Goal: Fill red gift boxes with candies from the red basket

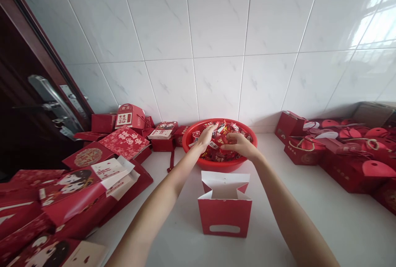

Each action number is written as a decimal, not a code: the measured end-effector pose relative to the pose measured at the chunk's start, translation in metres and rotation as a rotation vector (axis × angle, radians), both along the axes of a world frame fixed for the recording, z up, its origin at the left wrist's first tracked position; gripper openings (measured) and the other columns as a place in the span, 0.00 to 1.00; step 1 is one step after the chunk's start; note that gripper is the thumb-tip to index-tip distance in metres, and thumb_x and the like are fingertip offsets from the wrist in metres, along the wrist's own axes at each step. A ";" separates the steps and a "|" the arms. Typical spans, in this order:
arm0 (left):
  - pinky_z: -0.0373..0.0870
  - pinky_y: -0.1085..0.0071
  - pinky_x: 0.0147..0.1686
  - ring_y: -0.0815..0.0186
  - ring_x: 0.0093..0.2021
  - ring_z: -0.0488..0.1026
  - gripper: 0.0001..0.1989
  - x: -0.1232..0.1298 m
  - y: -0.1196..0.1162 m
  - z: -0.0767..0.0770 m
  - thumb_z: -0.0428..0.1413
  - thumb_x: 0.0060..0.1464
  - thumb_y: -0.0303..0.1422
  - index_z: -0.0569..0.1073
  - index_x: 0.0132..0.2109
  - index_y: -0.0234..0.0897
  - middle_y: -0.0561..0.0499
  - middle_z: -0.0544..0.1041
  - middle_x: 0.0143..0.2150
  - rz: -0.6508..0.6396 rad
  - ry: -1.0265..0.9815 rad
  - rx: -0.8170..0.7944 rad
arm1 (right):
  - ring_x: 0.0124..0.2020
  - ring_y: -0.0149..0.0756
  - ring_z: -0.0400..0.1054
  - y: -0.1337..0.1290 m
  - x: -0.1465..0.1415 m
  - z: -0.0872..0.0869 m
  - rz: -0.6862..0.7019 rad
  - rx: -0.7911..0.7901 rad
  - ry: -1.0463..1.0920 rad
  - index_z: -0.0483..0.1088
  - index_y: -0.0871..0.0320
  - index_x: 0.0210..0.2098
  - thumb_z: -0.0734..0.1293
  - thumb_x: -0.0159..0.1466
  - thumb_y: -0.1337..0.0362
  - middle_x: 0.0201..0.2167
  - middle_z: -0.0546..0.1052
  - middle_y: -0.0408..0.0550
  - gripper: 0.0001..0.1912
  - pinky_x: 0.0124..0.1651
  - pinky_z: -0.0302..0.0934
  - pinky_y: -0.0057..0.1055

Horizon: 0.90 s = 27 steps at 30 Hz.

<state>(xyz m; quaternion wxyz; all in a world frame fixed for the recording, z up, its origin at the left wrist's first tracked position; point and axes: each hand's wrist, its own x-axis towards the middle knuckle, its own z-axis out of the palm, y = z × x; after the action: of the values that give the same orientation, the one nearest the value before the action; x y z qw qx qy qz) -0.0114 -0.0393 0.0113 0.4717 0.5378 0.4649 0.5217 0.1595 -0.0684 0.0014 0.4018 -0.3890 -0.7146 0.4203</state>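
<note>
A red plastic basket (202,164) full of small wrapped candies (220,158) stands against the tiled wall. Both my hands reach into it. My left hand (205,139) lies on the candies at the left side, its visible fingers stretched forward; its underside is hidden. At the right, my right hand (239,145) has its thumb and fingers curled around a red-wrapped candy (220,140). Between my forearms, in front of the basket, a red paper gift box (225,217) stands upright with its top flaps open and a pale oval on its front.
Red printed gift boxes (77,184) lie heaped at the left, beside a dark door with a metal handle (55,102). More red boxes (349,164), some with cord handles, are grouped at the right. A tassel (171,162) lies left of the basket.
</note>
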 end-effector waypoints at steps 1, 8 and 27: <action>0.60 0.63 0.65 0.55 0.70 0.62 0.12 0.000 0.001 -0.001 0.58 0.59 0.40 0.80 0.46 0.41 0.47 0.74 0.63 0.000 -0.011 -0.009 | 0.30 0.33 0.62 0.000 -0.002 0.000 0.014 0.006 -0.026 0.61 0.55 0.22 0.75 0.48 0.53 0.25 0.66 0.38 0.20 0.37 0.59 0.33; 0.56 0.61 0.68 0.55 0.72 0.57 0.14 -0.001 0.005 -0.007 0.56 0.59 0.39 0.81 0.49 0.44 0.50 0.70 0.68 -0.060 -0.029 -0.056 | 0.27 0.31 0.58 0.005 -0.006 -0.008 -0.013 0.008 -0.032 0.59 0.54 0.23 0.74 0.47 0.53 0.22 0.62 0.35 0.21 0.32 0.55 0.31; 0.71 0.61 0.57 0.50 0.67 0.63 0.40 -0.006 -0.004 -0.005 0.54 0.34 0.21 0.74 0.58 0.49 0.50 0.64 0.70 -0.280 0.045 -0.020 | 0.29 0.37 0.68 0.011 -0.001 -0.016 -0.186 -0.045 0.043 0.63 0.55 0.24 0.77 0.47 0.56 0.22 0.70 0.39 0.20 0.31 0.63 0.33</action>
<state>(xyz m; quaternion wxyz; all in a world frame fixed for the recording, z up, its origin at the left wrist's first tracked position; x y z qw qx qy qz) -0.0177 -0.0432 0.0059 0.5347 0.6041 0.4009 0.4341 0.1585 -0.0572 -0.0144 0.4456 -0.4536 -0.6568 0.4054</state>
